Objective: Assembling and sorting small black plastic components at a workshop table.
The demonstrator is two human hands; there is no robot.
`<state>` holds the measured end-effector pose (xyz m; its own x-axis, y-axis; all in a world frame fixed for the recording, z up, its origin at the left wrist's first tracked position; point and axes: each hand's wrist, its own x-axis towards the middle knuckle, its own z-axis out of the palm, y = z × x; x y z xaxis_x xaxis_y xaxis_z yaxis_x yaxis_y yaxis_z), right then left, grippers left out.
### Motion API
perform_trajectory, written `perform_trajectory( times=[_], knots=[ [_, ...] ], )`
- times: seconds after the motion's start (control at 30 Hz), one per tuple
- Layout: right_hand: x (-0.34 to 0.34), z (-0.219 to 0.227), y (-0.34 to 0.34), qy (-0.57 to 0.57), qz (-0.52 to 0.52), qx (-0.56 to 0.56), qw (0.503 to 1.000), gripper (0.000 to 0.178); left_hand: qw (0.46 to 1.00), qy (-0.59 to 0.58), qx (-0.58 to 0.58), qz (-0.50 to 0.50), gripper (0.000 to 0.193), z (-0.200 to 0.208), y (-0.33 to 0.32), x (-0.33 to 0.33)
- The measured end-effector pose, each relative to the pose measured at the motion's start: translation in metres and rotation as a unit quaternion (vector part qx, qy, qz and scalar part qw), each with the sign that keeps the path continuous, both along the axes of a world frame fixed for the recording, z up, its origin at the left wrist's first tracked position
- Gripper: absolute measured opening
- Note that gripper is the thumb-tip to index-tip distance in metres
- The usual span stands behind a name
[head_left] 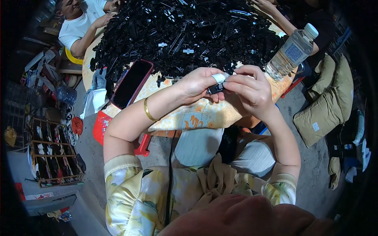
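Over the table's near edge, both hands meet around a small black plastic piece (215, 89) with a shiny face. My left hand (197, 83) is closed on it from the left, with a gold bangle (148, 109) on that forearm. A white wrap or scrap (219, 78) shows at the left thumb's tip. From the right, my right hand (254, 89) pinches at the same piece with bent fingers; exactly where its fingertips touch is partly hidden. Just beyond the hands lies a wide heap of black plastic parts (173, 41), with a few silvery ones among them.
A phone (132, 83) in a dark red case lies left of my hands. At the right stands a tilted-looking clear bottle (289, 53). A patterned cloth (197, 118) covers the table. Two other people sit across it. Stuffed tan sacks (321, 112) lie right; a shelf rack (55, 151) stands left.
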<state>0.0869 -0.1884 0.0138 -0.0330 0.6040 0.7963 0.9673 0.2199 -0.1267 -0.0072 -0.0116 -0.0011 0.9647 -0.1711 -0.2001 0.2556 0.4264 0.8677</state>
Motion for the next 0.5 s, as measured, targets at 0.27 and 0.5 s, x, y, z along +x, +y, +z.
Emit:
perform_trajectory(
  times=[0.27,0.5],
  knots=[
    [0.003,-0.005,-0.003,-0.082,-0.046,0.002,0.996,0.030,0.998,0.005,0.059,-0.022,0.027,0.014,0.003,-0.006],
    [-0.010,0.001,-0.005,0.211,-0.087,-0.085,0.970,0.033,0.968,-0.100,0.229,-0.012,0.036,0.014,0.003,-0.013]
  ],
)
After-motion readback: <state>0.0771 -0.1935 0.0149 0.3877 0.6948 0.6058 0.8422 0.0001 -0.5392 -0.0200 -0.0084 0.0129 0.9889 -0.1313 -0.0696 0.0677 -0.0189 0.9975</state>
